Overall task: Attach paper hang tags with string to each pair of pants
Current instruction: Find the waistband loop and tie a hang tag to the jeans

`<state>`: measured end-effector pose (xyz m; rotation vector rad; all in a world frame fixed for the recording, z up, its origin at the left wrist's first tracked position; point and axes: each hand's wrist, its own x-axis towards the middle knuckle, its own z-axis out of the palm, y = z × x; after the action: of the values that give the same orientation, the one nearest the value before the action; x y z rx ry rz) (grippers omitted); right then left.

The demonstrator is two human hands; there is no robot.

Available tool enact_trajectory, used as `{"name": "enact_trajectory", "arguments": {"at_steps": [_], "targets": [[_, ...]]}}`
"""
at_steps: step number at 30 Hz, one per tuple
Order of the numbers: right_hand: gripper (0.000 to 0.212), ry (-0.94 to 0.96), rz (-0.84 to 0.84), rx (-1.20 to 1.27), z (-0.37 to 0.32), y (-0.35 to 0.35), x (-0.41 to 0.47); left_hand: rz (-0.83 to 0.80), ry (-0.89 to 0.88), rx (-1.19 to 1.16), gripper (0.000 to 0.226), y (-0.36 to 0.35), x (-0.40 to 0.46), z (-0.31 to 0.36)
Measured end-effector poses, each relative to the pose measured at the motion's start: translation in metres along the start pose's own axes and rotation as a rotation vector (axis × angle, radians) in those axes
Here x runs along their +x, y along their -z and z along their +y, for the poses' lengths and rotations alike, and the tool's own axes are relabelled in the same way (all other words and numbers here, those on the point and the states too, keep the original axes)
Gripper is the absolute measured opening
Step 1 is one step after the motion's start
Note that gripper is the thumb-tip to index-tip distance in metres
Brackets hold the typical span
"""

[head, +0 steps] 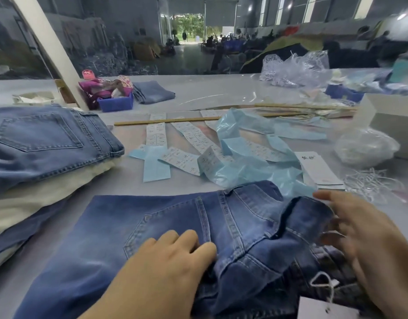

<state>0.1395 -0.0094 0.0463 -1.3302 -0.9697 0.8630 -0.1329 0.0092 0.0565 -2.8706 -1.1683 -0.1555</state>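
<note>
A pair of blue jeans (175, 226) lies flat on the grey table (198, 93) at 6 o'clock, back pocket up, and the left hand (166, 265) presses on it with fingers bent at the knuckles, gripping nothing I can see. The right hand (368, 245) at 4 o'clock hovers with fingers spread and loose over the rumpled waistband. A white hang tag (322, 308) on white string (322, 285) lies at 5 o'clock, and a stack of tags (318, 169) sits at 2 o'clock.

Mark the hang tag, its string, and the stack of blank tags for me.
hang tag (322, 309), head view, on the white card face.
string (327, 287), head view, on the looped cord above the card.
stack of blank tags (318, 169), head view, on the top card.
</note>
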Motion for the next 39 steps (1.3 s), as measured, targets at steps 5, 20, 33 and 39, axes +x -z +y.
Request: {"name": "enact_trajectory", "arguments": {"at_steps": [5, 20, 33, 39], "targets": [[0.037, -0.17, -0.131, 0.099, -0.008, -0.025, -0.002, -0.263, 0.268, -0.406, 0.075, 0.021, 0.025, 0.011], [0.053, 0.169, -0.454, 0.209, 0.0, -0.053, -0.022, -0.106, 0.508, -1.363, 0.066, -0.003, 0.07, -0.005], [0.06, 0.007, -0.124, 0.323, 0.009, -0.053, -0.016, 0.103, 0.393, -1.488, 0.029, -0.031, 0.06, 0.018], [0.056, 0.125, 0.133, -0.424, 0.005, -0.033, -0.006, 0.278, 0.454, -1.953, 0.029, -0.034, 0.042, 0.01]]}}
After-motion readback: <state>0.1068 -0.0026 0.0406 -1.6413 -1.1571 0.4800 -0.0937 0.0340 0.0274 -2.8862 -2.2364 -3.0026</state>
